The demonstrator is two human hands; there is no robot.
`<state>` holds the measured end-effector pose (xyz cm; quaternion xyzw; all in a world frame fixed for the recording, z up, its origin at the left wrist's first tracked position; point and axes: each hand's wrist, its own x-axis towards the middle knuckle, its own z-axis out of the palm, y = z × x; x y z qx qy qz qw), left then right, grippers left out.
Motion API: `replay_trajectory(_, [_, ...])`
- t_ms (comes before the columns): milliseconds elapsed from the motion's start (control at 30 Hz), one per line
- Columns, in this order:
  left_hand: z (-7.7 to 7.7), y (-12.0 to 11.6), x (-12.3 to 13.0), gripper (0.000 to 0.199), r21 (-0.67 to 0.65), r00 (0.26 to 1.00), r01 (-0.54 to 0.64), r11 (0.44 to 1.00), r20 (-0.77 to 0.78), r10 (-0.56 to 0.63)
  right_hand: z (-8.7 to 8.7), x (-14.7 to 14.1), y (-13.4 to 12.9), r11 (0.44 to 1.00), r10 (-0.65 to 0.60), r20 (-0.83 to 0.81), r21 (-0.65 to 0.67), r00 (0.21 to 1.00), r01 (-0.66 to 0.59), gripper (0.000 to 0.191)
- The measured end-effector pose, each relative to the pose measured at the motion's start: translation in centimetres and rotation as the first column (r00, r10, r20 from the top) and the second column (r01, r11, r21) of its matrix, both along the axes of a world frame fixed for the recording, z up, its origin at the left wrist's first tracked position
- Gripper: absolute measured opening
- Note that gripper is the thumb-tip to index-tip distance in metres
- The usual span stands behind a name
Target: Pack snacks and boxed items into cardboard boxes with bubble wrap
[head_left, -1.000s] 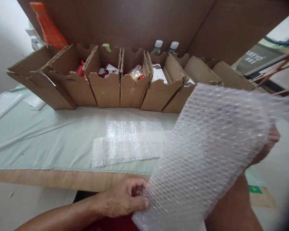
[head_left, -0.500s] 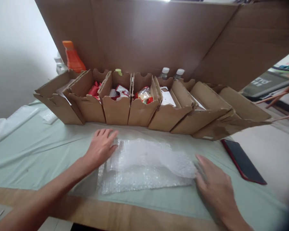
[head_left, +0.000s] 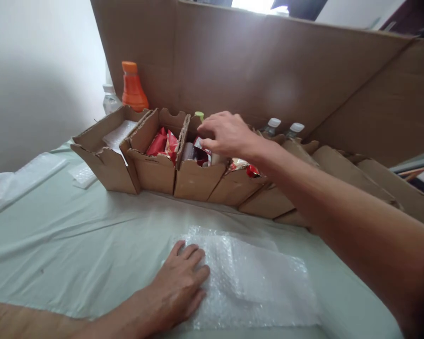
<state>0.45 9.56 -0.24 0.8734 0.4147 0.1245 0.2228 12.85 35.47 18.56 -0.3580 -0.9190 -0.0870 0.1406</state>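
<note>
Sheets of bubble wrap (head_left: 261,287) lie flat on the pale green cloth (head_left: 77,235). My left hand (head_left: 183,282) rests on their left edge, fingers spread and holding nothing. Above the third cardboard bin (head_left: 192,181) from the left hovers my right hand (head_left: 229,134), its fingers apart and curved downward, with nothing seen in them. Inside that bin are dark red and white packets (head_left: 201,153). The bin left of it holds red packets (head_left: 164,143). Under my right wrist, a further bin holds a red and clear packet (head_left: 245,167).
A tall cardboard panel (head_left: 233,61) stands behind the bins. An orange bottle (head_left: 132,89) and a clear bottle (head_left: 110,100) are at the back left; white-capped bottles (head_left: 273,125) stand farther right. More wrap (head_left: 24,181) lies at the far left.
My right hand has left the right side of the bubble wrap and moved up and left over the bins. My left hand has come down onto the wrap's left edge. The view has shifted left.
</note>
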Motion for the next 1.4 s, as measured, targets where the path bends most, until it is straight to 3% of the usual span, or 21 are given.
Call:
replay_trajectory(67, [-0.2, 0.1, 0.0, 0.028, -0.034, 1.000, 0.003, 0.999, 0.015, -0.003, -1.7, -3.2, 4.1, 0.984, -0.108, 0.060, -0.138, 0.992, 0.116, 0.019])
replay_trajectory(133, [-0.6, 0.1, 0.0, 0.030, -0.043, 0.999, 0.010, 0.999, 0.040, -0.008, -3.4, -5.4, 6.4, 0.953, -0.180, 0.088, -0.229, 0.980, 0.196, 0.025])
replay_trajectory(233, [-0.9, 0.1, 0.0, 0.031, -0.053, 0.998, 0.018, 0.998, 0.063, -0.015, -4.3, -6.3, 7.2, 0.929, -0.241, 0.079, -0.269, 0.967, 0.253, 0.030])
replay_trajectory(300, [-0.8, 0.1, 0.0, 0.031, -0.065, 0.998, 0.012, 0.998, 0.067, -0.008, -3.2, -5.6, 6.6, 0.919, -0.282, 0.046, -0.273, 0.958, 0.284, 0.020])
replay_trajectory(400, [-0.6, 0.1, -0.2, 0.030, -0.063, 0.995, 0.000, 0.998, 0.099, 0.006, -0.1, -2.6, 4.1, 0.933, -0.309, -0.205, -0.257, 0.929, 0.254, 0.006])
replay_trajectory(467, [-0.3, 0.2, -0.4, 0.031, -0.022, 0.980, -0.025, 0.999, 0.196, 0.029, 1.7, 0.1, 0.8, 0.967, -0.232, -0.440, -0.201, 0.867, 0.157, 0.014])
replay_trajectory(533, [0.2, 0.5, -0.7, 0.034, -0.039, 0.908, -0.098, 0.994, 0.404, 0.105, 2.3, 2.8, -3.9, 0.996, -0.086, -0.589, -0.073, 0.803, 0.053, 0.013])
replay_trajectory(567, [0.7, 0.6, -0.8, 0.035, -0.126, 0.824, -0.134, 0.983, 0.537, 0.181, 2.0, 4.1, -6.6, 1.000, -0.009, -0.624, 0.013, 0.781, 0.022, 0.009])
replay_trajectory(633, [2.2, 0.7, -1.0, 0.044, -0.450, 0.547, -0.053, 0.891, 0.734, 0.403, 0.5, 6.2, -12.1, 0.981, 0.122, -0.571, 0.195, 0.812, -0.010, 0.009])
replay_trajectory(667, [3.0, 0.6, -1.0, 0.054, -0.598, 0.395, 0.082, 0.797, 0.754, 0.525, -0.7, 7.1, -14.8, 0.962, 0.171, -0.501, 0.272, 0.849, -0.033, 0.012])
replay_trajectory(733, [4.6, -0.1, -0.7, 0.071, -0.711, 0.180, 0.391, 0.585, 0.682, 0.708, -3.5, 8.5, -19.5, 0.913, 0.259, -0.337, 0.391, 0.905, -0.115, 0.017])
replay_trajectory(800, [5.6, -1.2, -0.2, 0.077, -0.706, 0.081, 0.551, 0.445, 0.576, 0.813, -6.6, 9.4, -23.4, 0.884, 0.325, -0.200, 0.411, 0.924, -0.222, 0.019])
replay_trajectory(867, [5.6, -2.7, 0.4, 0.070, -0.765, 0.039, 0.544, 0.345, 0.434, 0.900, -9.6, 10.0, -26.6, 0.899, 0.345, -0.155, 0.338, 0.926, -0.278, 0.022])
replay_trajectory(933, [4.9, -4.2, 0.9, 0.066, -0.873, 0.028, 0.422, 0.244, 0.282, 0.959, -12.1, 10.6, -29.2, 0.944, 0.290, -0.224, 0.224, 0.931, -0.240, 0.021])
replay_trajectory(1000, [4.2, -5.6, 1.2, 0.073, -0.946, 0.043, 0.258, 0.194, 0.212, 0.976, -14.0, 11.4, -31.3, 0.985, 0.166, -0.360, 0.102, 0.918, -0.138, 0.016])
replay_trajectory(1100, [4.1, -6.5, 1.5, 0.078, -0.962, 0.115, 0.126, 0.242, 0.257, 0.960, -15.2, 13.4, -33.6, 0.995, -0.082, -0.552, -0.092, 0.830, 0.037, 0.028])
replay_trajectory(1200, [5.1, -6.1, 1.7, 0.076, -0.940, 0.222, 0.119, 0.320, 0.340, 0.914, -15.2, 16.1, -34.2, 0.926, -0.372, -0.635, -0.308, 0.678, 0.220, 0.036])
replay_trajectory(1300, [5.9, -4.8, 1.9, 0.076, -0.908, 0.317, 0.088, 0.410, 0.416, 0.852, -15.4, 19.2, -32.7, 0.814, -0.578, -0.640, -0.408, 0.506, 0.413, 0.039])
replay_trajectory(1400, [5.8, -4.1, 1.7, 0.075, -0.897, 0.366, 0.062, 0.438, 0.428, 0.826, -16.9, 22.6, -29.9, 0.718, -0.689, -0.547, -0.428, 0.475, 0.549, 0.054])
